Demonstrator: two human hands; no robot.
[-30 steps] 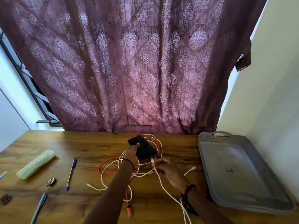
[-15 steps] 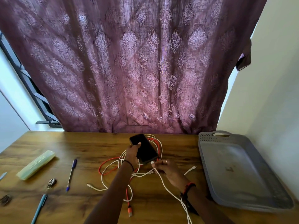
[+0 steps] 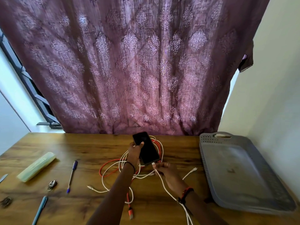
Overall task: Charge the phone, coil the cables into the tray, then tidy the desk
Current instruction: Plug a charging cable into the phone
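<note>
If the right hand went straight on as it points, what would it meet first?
The near end of the phone, held by the left hand; the right hand pinches a white cable plug aimed at it. Whether they touch is unclear.

The person's left hand (image 3: 135,151) wore a thin black band (image 3: 130,164) around its wrist, and the right hand (image 3: 167,171) had a small shiny ring (image 3: 167,164) on one finger and red and black strings (image 3: 186,192) tied around its wrist.

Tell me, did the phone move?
Yes, a little. The phone rose in view: its top end now reaches the far edge of the desk.
</note>
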